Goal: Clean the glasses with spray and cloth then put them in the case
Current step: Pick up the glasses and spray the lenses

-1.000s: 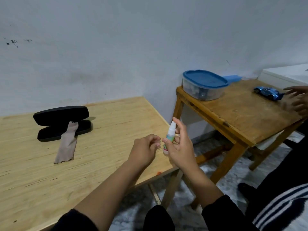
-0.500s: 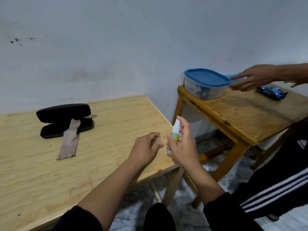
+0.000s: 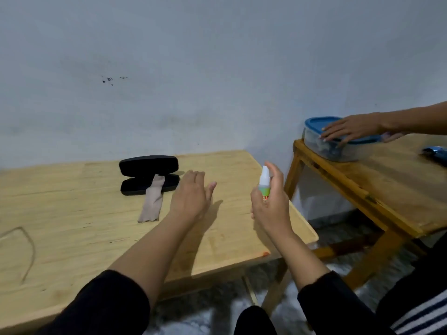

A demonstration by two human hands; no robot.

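Landmark: the open black case (image 3: 148, 175) at the back of the light wooden table (image 3: 72, 213). Far left of the case, at the frame edge, a thin curved outline (image 3: 21, 252) lies on the table; it may be the wire frame of the glasses, but it is too faint to tell, and no glasses show plainly anywhere else. The case stands with its lid raised and nothing visible inside. A beige cloth (image 3: 152, 201) hangs from the case's lower half and trails forward onto the table. Just right of the case and cloth, the left hand (image 3: 191, 197) hovers above the table, fingers loosely spread and relaxed, holding nothing. Further right of the case, past the table's front corner, the right hand (image 3: 271, 201) is wrapped round a small spray bottle (image 3: 264, 184), upright, with a finger arched over the white nozzle. Well right of the case, on a second table (image 3: 387, 189), another person's hand (image 3: 350, 128) rests on a blue-lidded container (image 3: 338, 146); a blue toy car (image 3: 435, 153) sits at the edge. Judgement: the spray step is in hand but has no target yet. The next move likely calls for the free left hand to fetch the glasses or the cloth and bring it before the nozzle.
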